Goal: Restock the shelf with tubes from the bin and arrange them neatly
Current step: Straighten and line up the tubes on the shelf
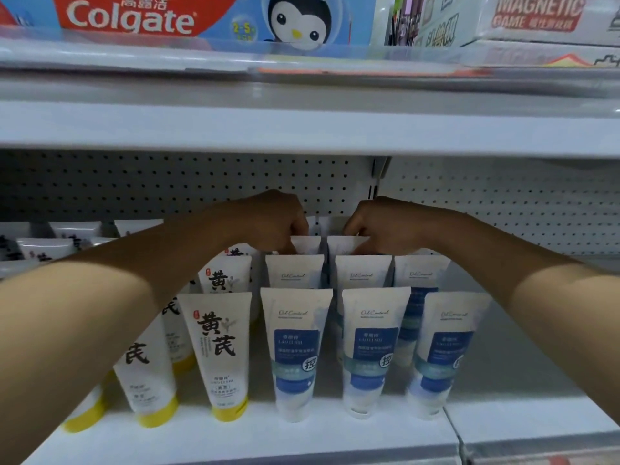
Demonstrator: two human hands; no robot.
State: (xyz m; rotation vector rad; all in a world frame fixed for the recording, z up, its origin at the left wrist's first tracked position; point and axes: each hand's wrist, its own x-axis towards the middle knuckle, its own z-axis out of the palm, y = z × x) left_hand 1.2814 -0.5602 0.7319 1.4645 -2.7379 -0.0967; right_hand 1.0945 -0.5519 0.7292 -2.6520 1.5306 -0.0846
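Two hands: we have both reaching deep over the shelf (pixel 335 427), bare forearms crossing above the front rows.
Left hand (pixel 278 219): curled down, fingers pinching the top edge of a white tube (pixel 307 245) in the back row.
Right hand (pixel 375 226): curled the same way, fingers closed on the flat top of the neighbouring back tube (pixel 342 245).
In the way: our left forearm hides part of the yellow-capped tubes; the front and middle rows stand between us and the two tubes we grip.
Blue tubes: we count three in front (pixel 295 350), three behind them (pixel 295 271), plus the two in our fingers, all standing on their caps with the flat crimped ends up.
Yellow tubes: at least four show (pixel 219 350), white bodies, black characters, yellow caps; others are covered by the arm.
Far left: more white tubes (pixel 43 248) lie blurred; we cannot count them.
Surfaces: smooth glossy plastic tubes, flat white shelf, white back panel (pixel 167 182) dotted with holes.
Above: a red and blue toothpaste box (pixel 134 18) with a penguin, and a game box (pixel 536 15) to its right.
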